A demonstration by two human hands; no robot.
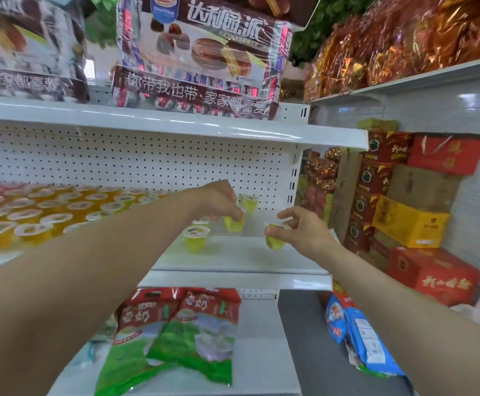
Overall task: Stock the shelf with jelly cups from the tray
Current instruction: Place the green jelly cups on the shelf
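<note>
The left hand (221, 201) pinches a cup (234, 223) by its rim, upright, low over the shelf (247, 264) near the back. The right hand (304, 231) grips a second cup (274, 242), upright, above bare shelf nearer the front edge.

Single head-worn wide-angle view, close up against a white metal shop shelf (233, 254).

The camera looks forward and slightly down along both bare forearms, which enter from the bottom corners. The left hand (218, 200) and right hand (304, 231) meet near the frame's middle, at arm's reach, just short of the white perforated back panel (147, 167). The upper white shelf board (176, 121) sits high in frame (the lens bows its front edge into a curve). Red-and-green foil bags (176, 332) on the lower level lie beneath the arms. The right edge takes in a side bay stacked with red and yellow cardboard boxes (410, 224).
</note>
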